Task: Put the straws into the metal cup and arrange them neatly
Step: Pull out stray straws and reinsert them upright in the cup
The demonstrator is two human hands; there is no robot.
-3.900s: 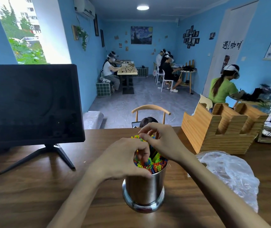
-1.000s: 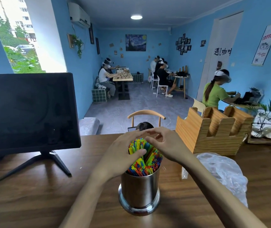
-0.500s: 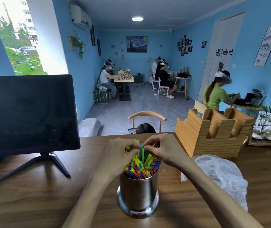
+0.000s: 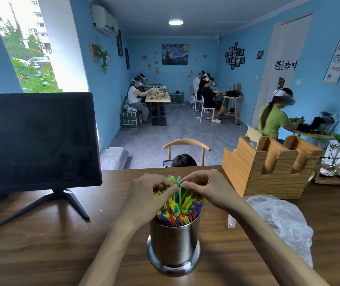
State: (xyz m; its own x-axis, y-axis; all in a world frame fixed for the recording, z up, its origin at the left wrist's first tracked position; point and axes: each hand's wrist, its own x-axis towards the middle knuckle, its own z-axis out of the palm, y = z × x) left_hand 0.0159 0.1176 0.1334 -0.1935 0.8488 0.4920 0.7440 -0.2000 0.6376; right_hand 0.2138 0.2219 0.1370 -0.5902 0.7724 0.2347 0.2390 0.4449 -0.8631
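While a blue-walled room with seated people stretches away in the far background, a wooden table (image 4: 41,244) fills the near part of the scene. On its far left stands a dark monitor (image 4: 35,139) on a splayed black stand. At the far right sits a wooden organiser (image 4: 268,172) with notched compartments, and just near of it lies a crumpled clear plastic bag (image 4: 282,221). A shiny metal cup (image 4: 174,246) stands upright at the near centre of the table, packed with colourful straws (image 4: 180,209) that fan upward out of its rim. Both bare arms reach in from the near edge. Over the cup, the left hand (image 4: 150,197) curls its fingers around the taller straws on the left side, while the right hand (image 4: 205,187) pinches straw tips between thumb and forefinger, the two hands almost touching.
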